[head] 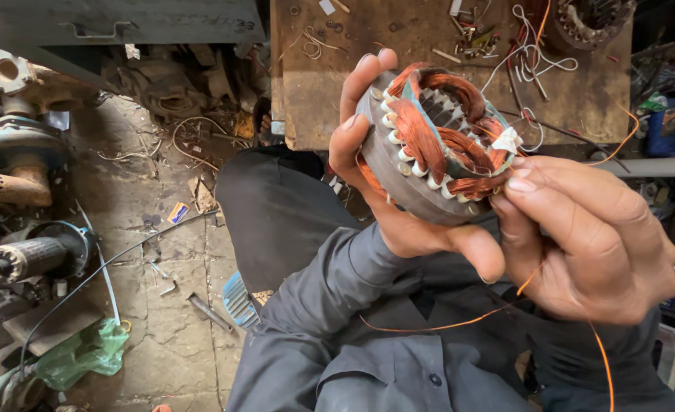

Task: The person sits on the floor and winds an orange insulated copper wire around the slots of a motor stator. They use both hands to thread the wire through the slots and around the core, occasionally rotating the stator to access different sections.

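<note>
Left hand: the left hand (398,191) is wrapped around the round grey steel motor stator wound with copper coils (433,145), palm under its lower rim, fingertips curled over the upper left edge, thumb stretched along the bottom. It is clamped firmly on the stator.

Right hand: the right hand (589,236) comes in from the right, fingers drawn together, their tips pressed against the coil windings at the stator's lower right edge. Whether they pinch a wire there I cannot tell.

Stator: held up in the air in front of the person's chest, tilted so that its open bore faces the camera; white insulating sleeves ring the slots, and a small white tab sits on the right side of the windings.

Loose wire: a thin orange copper wire (444,326) trails from below the right hand, running across the grey jacket (368,336) and on down at the right.

Bench: a worn brown wooden workbench (330,84) stands beyond the hands, strewn with white wire offcuts (532,57) and small bits of hardware; a second wound stator (593,19) lies at its far right corner.

Floor: a cracked, dirty concrete floor (170,320) on the left, with a crumpled green plastic bag (82,355), a black cable (101,267) and old rusty motor housings (17,168) along the left edge.
</note>
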